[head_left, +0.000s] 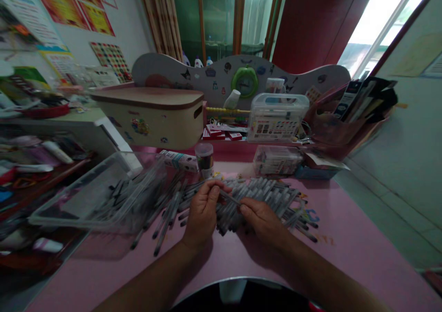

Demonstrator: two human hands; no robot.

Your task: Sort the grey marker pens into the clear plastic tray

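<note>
A big heap of grey pens (265, 197) lies across the middle of the pink desk (352, 266). My left hand (203, 213) is closed, its fingertips pinching one end of a single grey pen (228, 197) just above the heap. My right hand (264, 220) is closed on the other end of that same pen, knuckles up, resting over the heap's near edge. More pens spill out of a clear plastic box (86, 197) lying tilted at the left.
A small round jar (204, 157) and a flat carton (179, 160) stand behind the heap. A clear marker case (278, 118), a cream storage box (152, 116) and a red file holder (348, 118) line the back. Cluttered shelves fill the left.
</note>
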